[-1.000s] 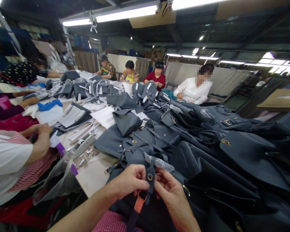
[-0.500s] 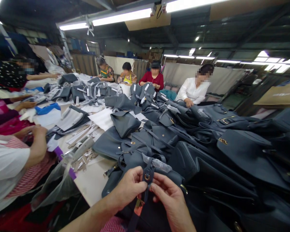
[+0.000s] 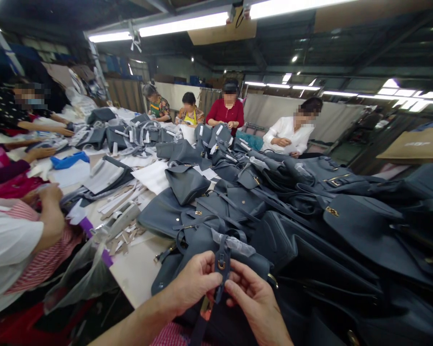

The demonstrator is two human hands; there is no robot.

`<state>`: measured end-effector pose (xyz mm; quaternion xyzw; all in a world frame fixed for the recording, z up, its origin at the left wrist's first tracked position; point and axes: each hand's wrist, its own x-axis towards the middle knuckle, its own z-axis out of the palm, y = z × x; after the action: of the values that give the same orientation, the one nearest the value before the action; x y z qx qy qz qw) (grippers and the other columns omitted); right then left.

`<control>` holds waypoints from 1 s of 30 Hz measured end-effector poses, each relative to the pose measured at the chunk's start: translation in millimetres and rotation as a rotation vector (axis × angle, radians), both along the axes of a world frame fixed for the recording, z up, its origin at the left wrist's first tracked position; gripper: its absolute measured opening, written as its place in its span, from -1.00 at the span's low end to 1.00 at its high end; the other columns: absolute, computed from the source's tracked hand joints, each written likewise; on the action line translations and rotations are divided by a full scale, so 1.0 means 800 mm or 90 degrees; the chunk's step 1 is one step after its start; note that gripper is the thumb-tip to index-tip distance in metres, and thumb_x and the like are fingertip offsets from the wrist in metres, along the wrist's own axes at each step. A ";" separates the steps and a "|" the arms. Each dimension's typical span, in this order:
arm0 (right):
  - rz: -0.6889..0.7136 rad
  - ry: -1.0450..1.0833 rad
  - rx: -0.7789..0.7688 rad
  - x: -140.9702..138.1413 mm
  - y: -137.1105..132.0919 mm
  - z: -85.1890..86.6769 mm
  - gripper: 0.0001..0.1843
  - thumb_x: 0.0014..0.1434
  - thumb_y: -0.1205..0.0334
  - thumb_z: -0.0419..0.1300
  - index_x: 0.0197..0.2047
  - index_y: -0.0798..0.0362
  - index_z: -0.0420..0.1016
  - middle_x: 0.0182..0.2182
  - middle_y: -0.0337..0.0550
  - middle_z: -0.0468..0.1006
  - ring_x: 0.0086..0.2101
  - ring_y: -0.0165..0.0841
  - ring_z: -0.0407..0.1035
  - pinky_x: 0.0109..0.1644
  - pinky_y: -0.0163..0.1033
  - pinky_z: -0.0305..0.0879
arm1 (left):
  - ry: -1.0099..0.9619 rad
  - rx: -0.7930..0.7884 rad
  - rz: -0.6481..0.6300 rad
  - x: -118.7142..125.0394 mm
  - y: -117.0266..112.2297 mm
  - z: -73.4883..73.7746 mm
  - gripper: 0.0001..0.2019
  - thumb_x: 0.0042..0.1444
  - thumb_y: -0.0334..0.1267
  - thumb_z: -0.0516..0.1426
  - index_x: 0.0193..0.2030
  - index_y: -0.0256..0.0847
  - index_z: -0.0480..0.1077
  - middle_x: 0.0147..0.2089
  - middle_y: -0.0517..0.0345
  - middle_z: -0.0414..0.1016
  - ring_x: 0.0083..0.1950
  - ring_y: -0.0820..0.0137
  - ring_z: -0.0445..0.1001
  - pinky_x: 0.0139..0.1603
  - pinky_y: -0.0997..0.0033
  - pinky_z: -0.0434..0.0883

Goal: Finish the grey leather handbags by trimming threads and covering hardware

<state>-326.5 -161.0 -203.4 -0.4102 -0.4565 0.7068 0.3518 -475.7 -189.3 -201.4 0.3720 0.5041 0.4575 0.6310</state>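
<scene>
My left hand [image 3: 192, 282] and my right hand [image 3: 253, 296] both pinch a dark blue leather strap [image 3: 221, 265] with a small gold ring buckle, held upright between them near the bottom centre. The strap belongs to a dark blue handbag [image 3: 209, 242] lying in front of me, whose handle is wrapped in clear plastic [image 3: 234, 244]. An orange-lined part of the strap [image 3: 204, 307] hangs below my hands, mostly hidden.
A long work table [image 3: 137, 269] is piled with several dark blue handbags [image 3: 346, 226], white paper sheets [image 3: 153, 175] and cardboard strips [image 3: 122, 202]. Several people sit around it; a person in a striped top [image 3: 18, 250] works at my left. A clear plastic bag [image 3: 82, 274] hangs at the table edge.
The orange-lined strap end has slid down out of sight behind my hands. My fingers shifted slightly on the buckle. The person in red at the far end has sat up.
</scene>
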 end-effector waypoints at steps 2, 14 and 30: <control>-0.009 0.015 0.000 0.001 0.001 0.000 -0.43 -0.16 -0.01 0.49 -0.10 0.10 0.59 -0.53 -0.25 0.52 -0.53 -0.44 0.37 -0.50 -0.38 0.33 | -0.026 -0.021 -0.058 0.001 -0.003 0.001 -0.65 -0.11 -0.30 0.18 -0.12 -0.27 0.32 -0.42 0.19 0.47 -0.54 0.48 0.43 -0.61 0.59 0.34; -0.008 0.002 0.052 0.002 -0.004 -0.031 -0.44 -0.02 -0.06 0.41 -0.03 0.05 0.45 -0.42 -0.22 0.57 -0.43 -0.41 0.42 -0.39 -0.36 0.39 | -0.077 -0.025 0.042 -0.008 -0.010 -0.006 -0.74 0.06 -0.14 0.20 -0.20 -0.20 0.27 -0.53 0.27 0.39 -0.59 0.49 0.39 -0.63 0.61 0.24; 0.025 -0.067 0.091 -0.008 -0.004 -0.066 -0.63 0.05 -0.09 0.30 -0.45 0.04 0.37 -0.61 -0.32 0.38 -0.59 -0.44 0.30 -0.50 -0.35 0.31 | 0.658 0.525 0.195 0.014 0.009 0.004 -0.82 0.17 -0.49 0.01 -0.43 -0.19 0.24 -0.36 0.14 0.32 -0.29 0.35 0.33 -0.30 0.41 0.29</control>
<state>-332.5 -164.4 -256.4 -0.4112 -0.5318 0.6567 0.3418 -464.6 -182.5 -198.1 0.6775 0.5723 0.4601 0.0432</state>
